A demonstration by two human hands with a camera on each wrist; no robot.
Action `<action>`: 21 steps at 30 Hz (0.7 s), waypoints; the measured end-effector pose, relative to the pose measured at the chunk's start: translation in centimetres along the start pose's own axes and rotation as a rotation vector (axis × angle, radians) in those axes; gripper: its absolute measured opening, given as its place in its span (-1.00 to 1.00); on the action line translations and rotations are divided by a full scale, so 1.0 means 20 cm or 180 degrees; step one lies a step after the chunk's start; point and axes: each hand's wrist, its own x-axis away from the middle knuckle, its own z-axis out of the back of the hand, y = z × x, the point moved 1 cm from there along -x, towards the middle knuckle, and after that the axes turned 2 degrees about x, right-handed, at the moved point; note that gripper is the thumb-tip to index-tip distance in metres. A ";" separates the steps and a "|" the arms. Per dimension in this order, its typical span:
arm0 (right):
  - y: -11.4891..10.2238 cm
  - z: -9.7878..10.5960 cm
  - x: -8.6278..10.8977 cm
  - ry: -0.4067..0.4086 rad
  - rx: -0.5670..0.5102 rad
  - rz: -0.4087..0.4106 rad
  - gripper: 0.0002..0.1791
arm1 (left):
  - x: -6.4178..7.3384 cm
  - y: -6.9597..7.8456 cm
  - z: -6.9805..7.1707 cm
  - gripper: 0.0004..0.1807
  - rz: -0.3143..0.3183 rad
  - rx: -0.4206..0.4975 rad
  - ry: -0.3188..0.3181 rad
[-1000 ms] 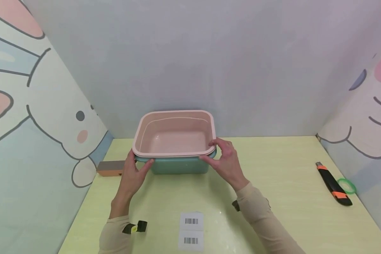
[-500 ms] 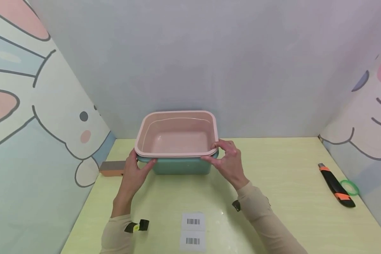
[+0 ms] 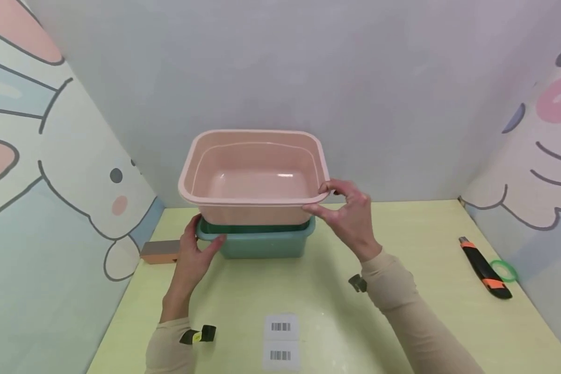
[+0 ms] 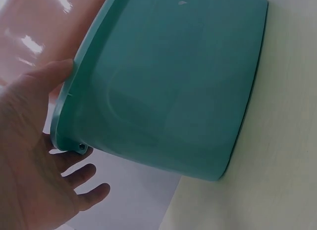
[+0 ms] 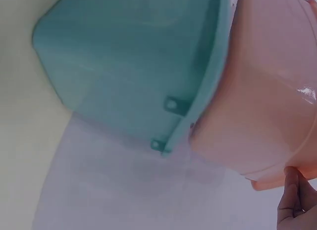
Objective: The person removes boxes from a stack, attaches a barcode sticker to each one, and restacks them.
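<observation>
A pink plastic basin (image 3: 254, 182) is raised partly out of a teal basin (image 3: 262, 246) in the head view. At the pink basin's front right corner, my right hand (image 3: 350, 218) pinches the rim between thumb and fingers. My left hand (image 3: 194, 257) holds the teal basin's left front corner. The left wrist view has the thumb of the left hand (image 4: 29, 136) on the teal rim, with the fingers under the corner. In the right wrist view, fingertips of the right hand (image 5: 297, 203) grip the pink rim, well above the teal wall (image 5: 133, 57).
A grey and orange block (image 3: 160, 251) lies left of the teal basin. Two barcode labels (image 3: 281, 341) are at the table's front. At the far right lie a black and orange utility knife (image 3: 485, 269) and a green tape ring (image 3: 504, 270). A grey wall (image 3: 308, 78) stands behind.
The pink basin has risen out of the teal one, lifted by my right hand at its right corner. The teal basin and my left hand have stayed in place.
</observation>
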 end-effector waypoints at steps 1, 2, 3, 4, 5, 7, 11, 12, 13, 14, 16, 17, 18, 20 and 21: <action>-0.01 0.03 -0.02 0.0034 -0.0011 0.0011 -0.55 | 0.00 0.00 0.00 -0.06 0.0004 0.0013 -0.0009; -0.02 0.07 -0.04 0.0070 -0.0026 0.0011 -0.55 | 0.00 0.00 0.00 -0.06 0.0005 0.0027 -0.0017; -0.03 0.11 -0.05 0.0109 -0.0042 0.0009 -0.55 | 0.00 0.00 0.00 -0.06 0.0027 0.0011 -0.0018; -0.03 0.15 -0.06 0.0150 -0.0057 0.0004 -0.56 | 0.00 0.00 0.00 -0.06 0.0065 -0.0013 -0.0021; -0.03 0.19 -0.07 0.0198 -0.0066 -0.0001 -0.56 | 0.00 -0.01 0.00 -0.06 0.0103 -0.0036 -0.0024; -0.01 0.27 -0.07 0.0281 -0.0054 0.0001 -0.58 | 0.01 -0.01 0.00 -0.05 0.0152 -0.0066 -0.0033; 0.03 0.44 -0.06 0.0396 0.0163 -0.0039 -0.58 | 0.01 -0.02 0.00 -0.04 0.0200 -0.0026 -0.0033; 0.04 0.48 -0.05 0.0407 0.0232 -0.0066 -0.59 | 0.02 -0.02 0.00 -0.04 0.0203 0.0001 -0.0032; 0.06 0.52 -0.03 0.0419 0.0289 -0.0108 -0.59 | 0.02 -0.02 0.00 -0.04 0.0219 0.0016 -0.0034; 0.08 0.56 -0.02 0.0430 0.0325 -0.0158 -0.59 | 0.02 -0.02 0.00 -0.03 0.0230 0.0028 -0.0037; 0.12 0.64 0.01 0.0466 0.0355 -0.0272 -0.59 | 0.02 -0.03 0.00 -0.03 0.0251 0.0030 -0.0036; 0.14 0.67 0.03 0.0482 0.0371 -0.0346 -0.60 | 0.03 -0.03 0.00 -0.02 0.0270 0.0021 -0.0041; 0.16 0.71 0.04 0.0503 0.0382 -0.0411 -0.60 | 0.03 -0.03 0.00 -0.01 0.0278 0.0018 -0.0050; 0.19 0.78 0.07 0.0552 0.0415 -0.0522 -0.61 | 0.02 -0.02 0.00 -0.01 0.0274 0.0026 -0.0055; 0.21 0.81 0.09 0.0578 0.0436 -0.0571 -0.61 | 0.02 -0.02 0.00 -0.01 0.0261 0.0039 -0.0054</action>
